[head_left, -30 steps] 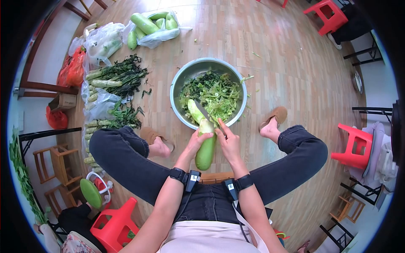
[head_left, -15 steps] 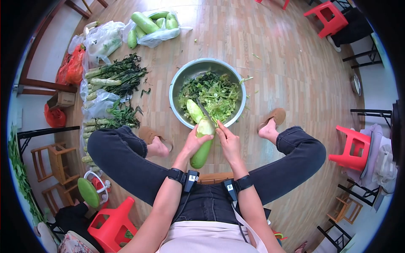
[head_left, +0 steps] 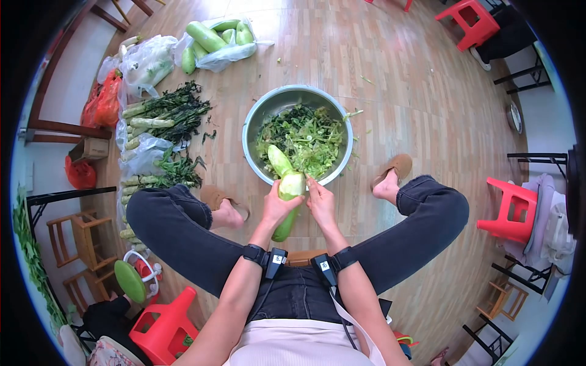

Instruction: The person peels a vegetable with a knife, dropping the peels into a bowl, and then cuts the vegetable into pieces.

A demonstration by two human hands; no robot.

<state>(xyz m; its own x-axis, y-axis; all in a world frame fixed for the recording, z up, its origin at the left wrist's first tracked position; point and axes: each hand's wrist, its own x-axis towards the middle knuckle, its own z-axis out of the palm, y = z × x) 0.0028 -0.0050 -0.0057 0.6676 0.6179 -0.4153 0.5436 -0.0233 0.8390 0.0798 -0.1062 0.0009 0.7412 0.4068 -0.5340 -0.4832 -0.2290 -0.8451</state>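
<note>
My left hand (head_left: 278,206) is wrapped round a long green gourd (head_left: 284,227), which is tilted over the near rim of a metal basin (head_left: 249,143). The upper end of the gourd shows pale, bared flesh, and a pale green section (head_left: 279,160) juts over the basin. My right hand (head_left: 320,201) is closed beside the gourd's pale end, its fingertips at the cut area. It grips a knife whose blade is mostly hidden now. Green leaves and peelings (head_left: 305,137) fill the basin.
At the far left lie pale green gourds (head_left: 207,36) in a plastic bag. Bundles of leafy stems (head_left: 165,116) line the floor at left, near red bags (head_left: 102,100). Red stools (head_left: 508,210) stand at the right and lower left. Another person's dark-clothed leg (head_left: 506,39) shows upper right.
My right hand has moved slightly left and up against the gourd. The dark knife blade, earlier visible across the gourd's upper end, is now mostly out of sight.
</note>
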